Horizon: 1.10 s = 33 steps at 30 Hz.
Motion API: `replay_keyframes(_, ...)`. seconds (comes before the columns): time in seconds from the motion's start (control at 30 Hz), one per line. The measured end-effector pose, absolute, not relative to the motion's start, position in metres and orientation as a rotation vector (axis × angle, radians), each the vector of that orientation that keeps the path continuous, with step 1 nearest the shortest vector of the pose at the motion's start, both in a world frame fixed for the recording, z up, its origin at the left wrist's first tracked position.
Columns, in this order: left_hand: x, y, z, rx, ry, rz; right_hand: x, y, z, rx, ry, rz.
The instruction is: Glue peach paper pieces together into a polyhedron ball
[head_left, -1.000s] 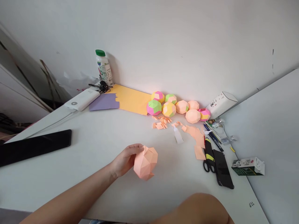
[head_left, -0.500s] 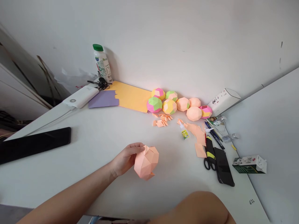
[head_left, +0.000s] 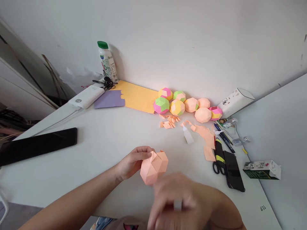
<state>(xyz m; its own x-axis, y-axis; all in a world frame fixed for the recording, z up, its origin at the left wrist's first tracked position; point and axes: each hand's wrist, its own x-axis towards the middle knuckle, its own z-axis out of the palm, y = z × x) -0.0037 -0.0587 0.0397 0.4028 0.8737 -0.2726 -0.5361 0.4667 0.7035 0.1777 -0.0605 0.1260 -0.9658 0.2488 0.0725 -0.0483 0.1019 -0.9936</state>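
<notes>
My left hand (head_left: 136,161) is closed on the edge of a peach paper polyhedron ball (head_left: 153,169), thumb on top near a raised flap. The ball is held over the white table, and its far side is hidden. Close below and right of it is my right hand (head_left: 177,199), smeared by motion, its fingers curled with a gap between them. Whether it holds anything is not clear. Beyond the hands lies a small white glue bottle (head_left: 188,135), beside peach paper scraps (head_left: 169,122) and a larger cut peach sheet (head_left: 205,135).
Several finished paper balls (head_left: 177,107) line the wall. Scissors (head_left: 219,167), a cutter (head_left: 219,151), pens (head_left: 224,137) and a phone (head_left: 233,171) lie at right, near a carton (head_left: 262,169). Leftward are yellow paper (head_left: 139,95), a power bank (head_left: 86,96), a bottle (head_left: 107,64) and a black device (head_left: 39,145).
My right hand has come up into view beside the ball. The glue bottle has rolled, and its yellow label no longer shows. My left hand keeps its hold on the ball.
</notes>
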Motion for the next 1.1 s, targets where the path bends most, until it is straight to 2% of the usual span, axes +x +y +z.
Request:
replay_keyframes(0.1,-0.005,-0.06,0.039,0.628,0.595,0.969,0.181,-0.031,0.133,-0.771,-1.986,1.447)
replay_keyframes(0.17,-0.006,-0.061,0.04,0.66,0.584,0.976,0.18,-0.014,0.126,-0.932,-2.02,1.291)
replay_keyframes(0.37,-0.01,-0.061,0.046,0.837,0.683,1.083,0.176,0.013,0.096,-1.009,-1.882,2.106)
replay_keyframes(0.53,-0.01,-0.061,0.05,0.978,0.752,1.108,0.174,0.018,0.09,-1.005,-1.725,2.248)
replay_keyframes(0.67,-0.009,-0.061,0.048,0.981,0.765,1.108,0.175,0.018,0.095,-0.986,-1.764,2.193)
replay_keyframes(1.1,-0.007,-0.061,0.046,0.98,0.848,1.079,0.172,0.0,0.105,-1.245,-2.183,1.539)
